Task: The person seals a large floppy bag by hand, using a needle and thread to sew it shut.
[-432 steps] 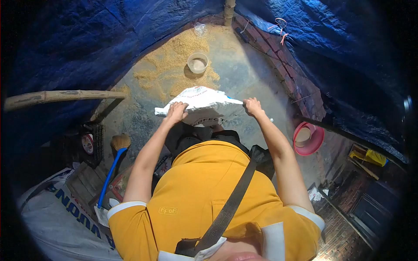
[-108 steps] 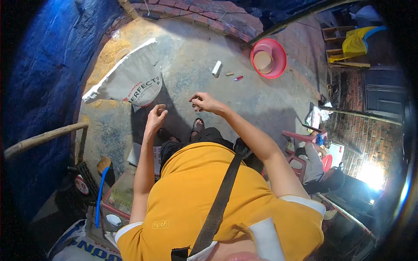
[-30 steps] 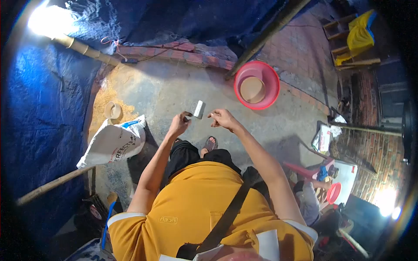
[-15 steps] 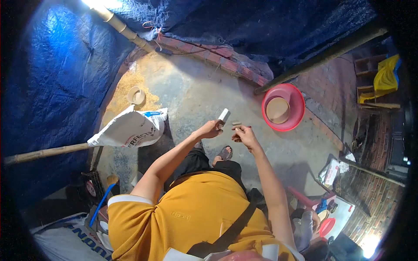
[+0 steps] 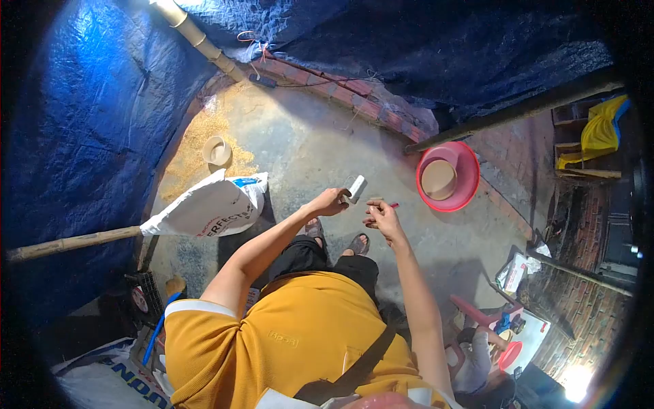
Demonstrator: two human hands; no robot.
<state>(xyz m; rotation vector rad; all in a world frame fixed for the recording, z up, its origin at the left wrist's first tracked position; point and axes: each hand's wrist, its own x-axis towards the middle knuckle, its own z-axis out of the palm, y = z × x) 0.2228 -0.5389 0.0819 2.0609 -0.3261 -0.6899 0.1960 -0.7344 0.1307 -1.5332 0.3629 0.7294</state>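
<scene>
My left hand (image 5: pixel 330 202) is closed round the lower end of a small white oblong item (image 5: pixel 356 185), which looks like a narrow box or pack and points up and away. A short distance to its right, my right hand (image 5: pixel 383 221) has its fingers bent together. A slim red thing (image 5: pixel 394 205) sticks out beside those fingers; its kind is too small to make out. Both hands are held in front of my body over the concrete floor (image 5: pixel 306 136), apart from each other.
A white printed sack (image 5: pixel 204 211) stands at left, near a small tub (image 5: pixel 216 150) on scattered grain (image 5: pixel 197 133). At right is a red basin (image 5: pixel 470 177) with a beige bowl (image 5: pixel 439 180) inside. Another person (image 5: pixel 477 358) sits lower right. Bamboo poles (image 5: pixel 197 41) and blue tarpaulin (image 5: pixel 88 136) border the space.
The view has shifted slightly. The white item stays in my left hand. The right fingers have turned a little, and the red thing now shows more clearly beside them.
</scene>
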